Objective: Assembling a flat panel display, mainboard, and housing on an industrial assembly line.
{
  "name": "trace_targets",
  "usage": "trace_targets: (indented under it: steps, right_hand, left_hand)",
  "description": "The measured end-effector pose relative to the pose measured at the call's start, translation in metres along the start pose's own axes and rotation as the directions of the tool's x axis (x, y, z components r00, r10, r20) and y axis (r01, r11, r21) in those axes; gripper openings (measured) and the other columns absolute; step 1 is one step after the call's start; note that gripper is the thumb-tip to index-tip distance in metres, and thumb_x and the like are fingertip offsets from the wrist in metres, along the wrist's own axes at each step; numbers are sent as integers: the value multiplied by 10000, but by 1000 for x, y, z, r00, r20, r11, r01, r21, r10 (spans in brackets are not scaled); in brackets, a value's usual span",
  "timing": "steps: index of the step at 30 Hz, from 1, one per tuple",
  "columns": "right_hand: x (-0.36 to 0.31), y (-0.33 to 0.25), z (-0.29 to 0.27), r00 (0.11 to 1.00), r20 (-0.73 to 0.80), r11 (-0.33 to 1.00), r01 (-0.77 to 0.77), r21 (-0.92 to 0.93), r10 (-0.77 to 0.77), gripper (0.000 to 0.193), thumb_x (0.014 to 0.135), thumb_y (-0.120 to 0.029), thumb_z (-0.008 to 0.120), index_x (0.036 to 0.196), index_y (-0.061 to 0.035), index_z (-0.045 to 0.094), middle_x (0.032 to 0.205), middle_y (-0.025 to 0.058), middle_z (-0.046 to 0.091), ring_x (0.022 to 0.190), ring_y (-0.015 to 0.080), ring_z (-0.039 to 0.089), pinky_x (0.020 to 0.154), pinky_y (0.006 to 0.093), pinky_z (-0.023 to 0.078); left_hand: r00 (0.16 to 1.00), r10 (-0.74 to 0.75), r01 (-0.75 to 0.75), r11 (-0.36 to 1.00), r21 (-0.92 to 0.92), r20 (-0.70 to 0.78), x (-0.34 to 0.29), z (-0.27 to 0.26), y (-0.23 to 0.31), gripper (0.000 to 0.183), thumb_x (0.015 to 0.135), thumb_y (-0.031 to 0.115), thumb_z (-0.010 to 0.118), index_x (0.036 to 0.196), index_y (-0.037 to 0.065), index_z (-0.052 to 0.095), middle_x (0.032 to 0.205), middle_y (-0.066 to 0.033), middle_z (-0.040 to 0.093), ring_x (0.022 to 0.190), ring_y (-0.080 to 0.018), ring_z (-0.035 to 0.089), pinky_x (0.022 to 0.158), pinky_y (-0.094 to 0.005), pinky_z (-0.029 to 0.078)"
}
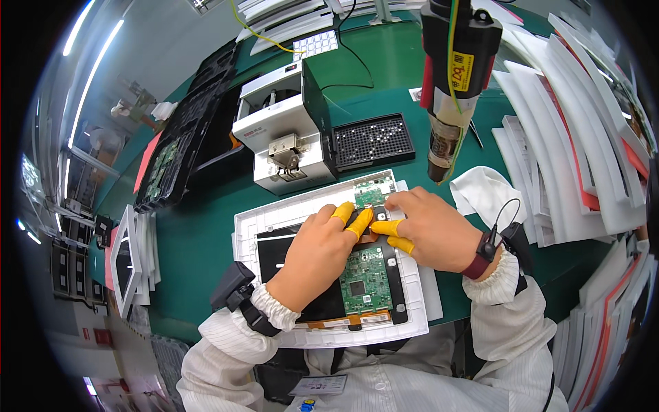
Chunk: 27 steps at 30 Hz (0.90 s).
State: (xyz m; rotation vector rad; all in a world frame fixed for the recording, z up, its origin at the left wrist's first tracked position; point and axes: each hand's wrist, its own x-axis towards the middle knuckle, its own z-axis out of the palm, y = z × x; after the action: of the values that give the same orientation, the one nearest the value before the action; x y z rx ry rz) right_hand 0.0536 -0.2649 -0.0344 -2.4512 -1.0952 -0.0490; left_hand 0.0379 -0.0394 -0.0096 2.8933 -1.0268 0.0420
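In front of me lies a white plastic panel frame (250,223) with a black back plate inside. A large green circuit board (367,281) is mounted on the plate's right half, and a smaller green board (374,189) sits at the far edge. Between the boards shows an orange-brown flat ribbon cable (369,237). My left hand (321,240) and my right hand (432,226) wear yellow finger cots, and their fingertips meet closed on this cable. The exact grip is partly hidden under the fingers. A strap with a cord circles my right wrist.
A white and black desktop machine (288,130) stands beyond the frame, beside a black tray of small screws (374,141). An electric screwdriver (456,69) hangs at centre right. White cloth (487,196) and stacked white foam sheets (549,137) stand right; black trays (185,137) stand left.
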Motion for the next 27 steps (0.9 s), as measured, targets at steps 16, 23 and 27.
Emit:
trace_targets:
  steps: [16, 23, 27]
  right_hand:
    - [21, 0, 13, 975, -208, 990, -97, -104, 74, 118, 764, -67, 667, 871, -26, 699, 949, 91, 531, 893, 263, 548, 739, 374, 471]
    - [23, -1, 8, 990, -96, 989, -109, -96, 100, 244, 771, -3, 685, 1014, -18, 685, 991, 133, 539, 930, 303, 553, 786, 373, 474]
    - [23, -1, 5, 994, -87, 990, -80, -115, 70, 226, 779, -8, 661, 1003, -21, 687, 991, 118, 544, 926, 291, 554, 778, 373, 472]
  left_hand:
    - [997, 8, -7, 1000, 17, -78, -5, 6, -1, 221, 776, 67, 624, 972, -1, 697, 1111, -137, 604, 1036, -290, 554, 881, -376, 486]
    - [993, 20, -16, 999, 32, -114, -7, 8, -2, 199, 791, 92, 630, 958, 12, 702, 1064, -125, 611, 1031, -283, 561, 862, -373, 494]
    - [995, 15, -12, 999, 33, -103, -6, 8, -2, 189, 794, 95, 630, 948, 12, 702, 1062, -124, 611, 1013, -276, 561, 854, -376, 496]
